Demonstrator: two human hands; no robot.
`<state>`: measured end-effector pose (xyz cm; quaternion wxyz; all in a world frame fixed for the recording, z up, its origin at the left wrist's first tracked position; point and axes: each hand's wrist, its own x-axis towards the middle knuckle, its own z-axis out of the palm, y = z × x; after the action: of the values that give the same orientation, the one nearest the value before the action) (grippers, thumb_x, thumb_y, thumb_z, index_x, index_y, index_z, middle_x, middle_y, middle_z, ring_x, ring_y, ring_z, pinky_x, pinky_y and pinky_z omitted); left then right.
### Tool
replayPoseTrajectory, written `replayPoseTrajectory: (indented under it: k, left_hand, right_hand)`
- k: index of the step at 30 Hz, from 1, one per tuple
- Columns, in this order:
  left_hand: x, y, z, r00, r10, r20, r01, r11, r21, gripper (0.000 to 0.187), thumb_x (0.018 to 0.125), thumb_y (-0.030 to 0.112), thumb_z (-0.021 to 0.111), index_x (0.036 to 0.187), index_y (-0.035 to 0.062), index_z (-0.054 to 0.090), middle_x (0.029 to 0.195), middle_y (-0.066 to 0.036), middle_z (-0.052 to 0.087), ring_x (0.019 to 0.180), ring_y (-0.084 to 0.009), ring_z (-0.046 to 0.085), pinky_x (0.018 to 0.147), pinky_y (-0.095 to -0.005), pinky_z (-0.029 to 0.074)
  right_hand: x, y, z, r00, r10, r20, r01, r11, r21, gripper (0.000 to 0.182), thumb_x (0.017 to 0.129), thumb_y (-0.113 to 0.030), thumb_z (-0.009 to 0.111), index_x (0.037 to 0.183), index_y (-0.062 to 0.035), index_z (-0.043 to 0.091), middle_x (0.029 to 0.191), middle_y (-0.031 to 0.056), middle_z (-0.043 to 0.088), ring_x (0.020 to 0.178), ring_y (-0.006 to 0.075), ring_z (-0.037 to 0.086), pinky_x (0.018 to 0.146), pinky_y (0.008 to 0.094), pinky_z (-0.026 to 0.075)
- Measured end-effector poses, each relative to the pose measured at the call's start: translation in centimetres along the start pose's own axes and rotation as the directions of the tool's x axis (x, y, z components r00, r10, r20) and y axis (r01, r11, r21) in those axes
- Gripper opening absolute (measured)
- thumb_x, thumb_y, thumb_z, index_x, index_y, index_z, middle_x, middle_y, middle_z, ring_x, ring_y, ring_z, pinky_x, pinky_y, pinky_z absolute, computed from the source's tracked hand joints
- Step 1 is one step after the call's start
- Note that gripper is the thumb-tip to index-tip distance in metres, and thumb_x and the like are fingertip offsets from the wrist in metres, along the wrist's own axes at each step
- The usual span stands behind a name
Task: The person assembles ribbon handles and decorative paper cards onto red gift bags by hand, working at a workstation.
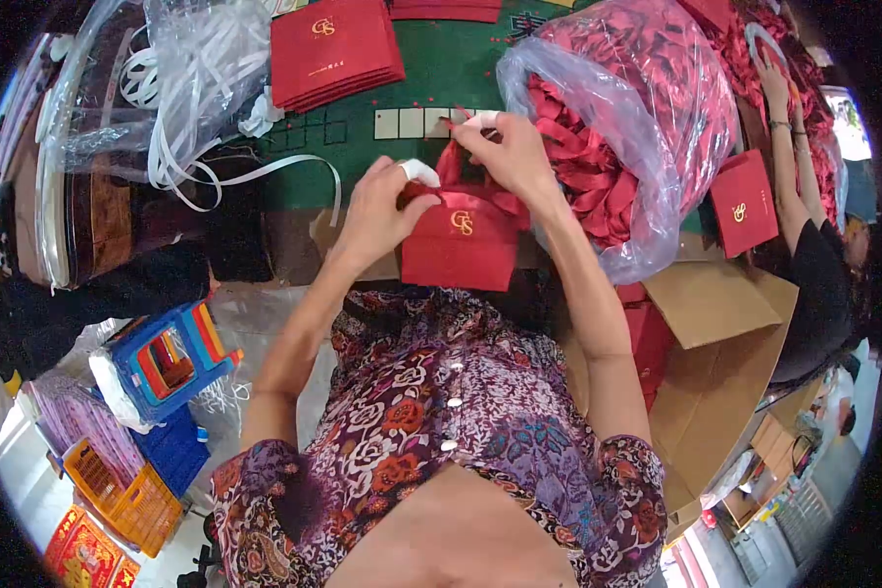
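A red bag (459, 257) with gold lettering hangs at the near edge of the green table, its top edge between my hands. My left hand (387, 204) is pinched at the bag's upper left corner, with white wrapping on a fingertip. Above the bag's right side, my right hand (508, 152) pinches a red ribbon (449, 164), also with a white-wrapped finger. Several white cards (412, 122) lie in a row just beyond my hands. To the right, a clear plastic sack (598, 196) holds many red ribbons.
A stack of red bags (333, 54) lies at the back left, near white straps (152, 73) in clear plastic. An open cardboard box (720, 343) stands at the right. Another person's arms (784, 127) reach in at the far right.
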<state>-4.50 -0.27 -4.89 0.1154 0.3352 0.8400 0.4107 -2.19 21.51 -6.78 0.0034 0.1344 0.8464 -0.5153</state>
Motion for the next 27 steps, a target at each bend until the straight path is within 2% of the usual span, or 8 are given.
replayPoseTrajectory:
  k: [3,5,9,11,16,20,23,27]
  left_hand:
    - [0.2,-0.6,0.1,0.997,-0.075,0.018,0.076,0.996,-0.054,0.023,0.080,0.013,0.077,0.102,0.0103,0.071,0.089,-0.008,0.065,0.077,-0.0226,0.059,0.067,-0.0324,0.046]
    - [0.1,-1.5,0.4,0.999,-0.028,-0.026,0.024,0.993,-0.116,0.024,0.083,0.012,0.074,0.107,0.0083,0.070,0.096,-0.006,0.069,0.086,-0.0210,0.061,0.074,-0.0308,0.047]
    - [0.9,-1.6,0.6,0.979,-0.127,-0.157,0.098,0.978,-0.183,0.020,0.088,0.013,0.071,0.107,0.0075,0.070,0.098,-0.006,0.071,0.086,-0.0180,0.063,0.077,-0.0312,0.048]
    - [2.2,-0.9,0.8,0.960,-0.092,-0.266,0.084,0.996,-0.041,0.020,0.088,0.016,0.072,0.105,0.0062,0.071,0.094,-0.009,0.071,0.084,-0.0210,0.065,0.075,-0.0338,0.050]
    - [4.7,-1.1,2.2,0.966,0.049,-0.255,0.010,0.975,0.223,0.021,0.085,0.021,0.075,0.099,0.0050,0.073,0.087,-0.014,0.072,0.079,-0.0276,0.067,0.072,-0.0381,0.052]
    - [4.9,-1.7,3.3,0.983,-0.084,-0.165,0.101,0.990,0.095,0.019,0.083,0.022,0.074,0.089,0.0049,0.074,0.075,-0.013,0.072,0.072,-0.0331,0.066,0.073,-0.0430,0.051]
    - [4.4,-1.4,3.2,0.948,-0.286,-0.141,0.259,0.949,-0.180,0.016,0.086,0.014,0.073,0.096,0.0011,0.072,0.078,-0.008,0.071,0.071,-0.0131,0.065,0.069,-0.0281,0.051]
    - [4.0,-0.5,3.2,0.948,-0.252,-0.193,0.160,0.905,-0.395,0.011,0.089,0.011,0.070,0.093,0.0006,0.071,0.077,-0.001,0.070,0.071,-0.0078,0.062,0.067,-0.0278,0.050]
  right_hand:
    - [-0.9,-1.3,-1.6,0.998,-0.005,0.063,0.006,1.000,-0.014,0.025,0.094,-0.023,0.064,0.098,0.0007,0.073,0.082,0.0071,0.072,0.067,0.0109,0.065,0.062,0.0282,0.051]
    - [-1.7,-2.2,-2.9,0.989,-0.010,-0.147,0.018,0.998,0.053,0.024,0.096,-0.020,0.061,0.100,0.0005,0.073,0.083,0.0069,0.072,0.065,0.0118,0.065,0.061,0.0284,0.051]
    - [-2.6,-1.9,-4.1,0.976,-0.099,-0.195,0.038,0.955,-0.295,0.026,0.095,-0.025,0.064,0.100,-0.0007,0.074,0.076,0.0123,0.071,0.068,0.0198,0.070,0.063,0.0330,0.053]
    - [-2.5,-1.9,-3.4,0.984,-0.057,-0.167,-0.036,0.860,-0.508,0.029,0.090,-0.031,0.069,0.095,-0.0028,0.075,0.075,0.0170,0.070,0.072,0.0307,0.071,0.065,0.0399,0.054]
    - [-2.3,-1.8,-1.8,0.994,0.002,-0.113,-0.067,0.816,-0.575,0.028,0.085,-0.034,0.074,0.085,-0.0062,0.076,0.075,0.0159,0.070,0.074,0.0347,0.070,0.068,0.0436,0.054]
    - [-2.6,-0.4,-1.7,0.987,-0.010,-0.158,-0.057,0.908,-0.414,0.022,0.086,-0.027,0.073,0.088,-0.0048,0.074,0.072,0.0120,0.070,0.069,0.0259,0.070,0.067,0.0368,0.054]
    - [-3.3,0.0,-2.0,0.980,-0.025,-0.200,-0.010,0.985,-0.173,0.017,0.089,-0.019,0.071,0.094,-0.0025,0.072,0.076,0.0079,0.070,0.070,0.0165,0.067,0.068,0.0310,0.053]
    - [-3.6,-0.8,-1.5,0.977,-0.030,-0.213,0.072,0.979,0.192,0.015,0.093,-0.010,0.067,0.102,0.0008,0.071,0.086,0.0024,0.070,0.078,0.0090,0.063,0.071,0.0270,0.052]
